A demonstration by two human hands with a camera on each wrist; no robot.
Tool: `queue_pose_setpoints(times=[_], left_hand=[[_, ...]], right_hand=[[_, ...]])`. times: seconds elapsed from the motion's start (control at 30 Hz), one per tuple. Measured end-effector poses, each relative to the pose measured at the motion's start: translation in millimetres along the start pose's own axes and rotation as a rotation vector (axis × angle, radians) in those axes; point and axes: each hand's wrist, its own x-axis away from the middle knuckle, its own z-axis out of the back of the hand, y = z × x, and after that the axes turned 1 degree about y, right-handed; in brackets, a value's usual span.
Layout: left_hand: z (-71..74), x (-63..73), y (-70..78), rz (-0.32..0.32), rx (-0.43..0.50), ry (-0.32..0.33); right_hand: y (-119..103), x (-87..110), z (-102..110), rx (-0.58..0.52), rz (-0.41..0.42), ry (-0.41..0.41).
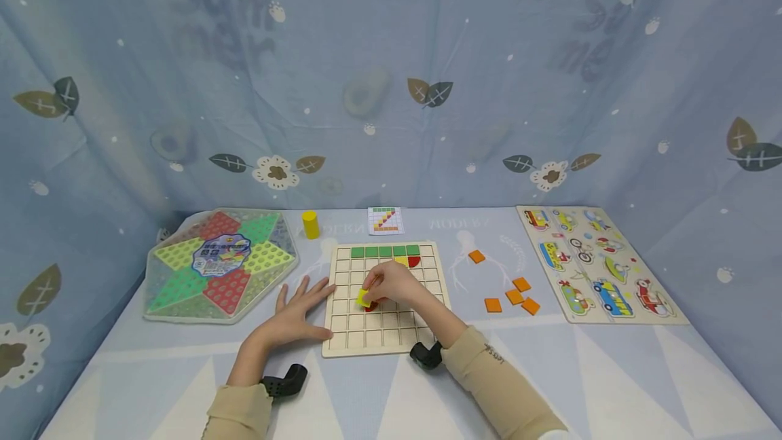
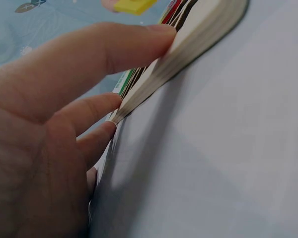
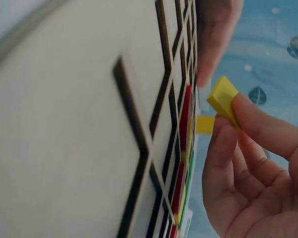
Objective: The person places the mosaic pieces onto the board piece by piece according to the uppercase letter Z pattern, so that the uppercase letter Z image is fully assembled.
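Observation:
Between thumb and fingers, my right hand (image 1: 394, 282) pinches a yellow square tile (image 3: 222, 99) just above the wooden grid board (image 1: 354, 341). Beneath that hand a red piece (image 1: 371, 307) shows partly on the board. My left hand (image 1: 292, 318) lies spread at the board's left side; in the left wrist view its thumb (image 2: 139, 47) and fingertips touch the board's edge. A row of green squares (image 1: 385, 251) fills part of the top row. Below its right end are a yellow piece (image 1: 401, 260) and a red rounded piece (image 1: 414, 261). The right forearm hides some cells.
Several orange square tiles (image 1: 514, 297) lie right of the board. Behind it are a small pattern card (image 1: 385, 221) and a yellow cylinder (image 1: 310, 225). A star-patterned game box (image 1: 177, 290) sits at left, a picture puzzle board (image 1: 571, 273) at right. A curtain (image 1: 391, 141) hangs behind.

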Motion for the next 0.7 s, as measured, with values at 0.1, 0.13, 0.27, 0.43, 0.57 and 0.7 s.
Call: queue_pose_setpoints(times=[0.1, 0.13, 0.27, 0.43, 0.57, 0.7], left_hand=[[0.8, 0.2, 0.5, -0.009, -0.001, -0.001], [0.9, 0.2, 0.8, -0.007, -0.001, -0.001], [0.7, 0.3, 0.9, -0.012, 0.005, -0.003], [-0.3, 0.1, -0.2, -0.014, 0.005, 0.002], [-1.1, -0.4, -1.2, -0.018, 0.004, 0.008], [-1.9, -1.1, -1.5, -0.011, 0.004, 0.01]], right_hand=[[-3.8, -4.2, -9.0, 0.044, 0.007, -0.016], [-4.7, -5.3, -11.3, 0.066, 0.012, -0.016], [-7.1, -8.2, -18.3, 0.186, 0.04, 0.005], [-8.2, -8.3, -24.6, 0.311, 0.051, 0.032], [-9.6, -7.1, -27.0, 0.352, 0.041, 0.046], [-8.0, -5.4, -22.7, 0.329, 0.047, 0.052]])
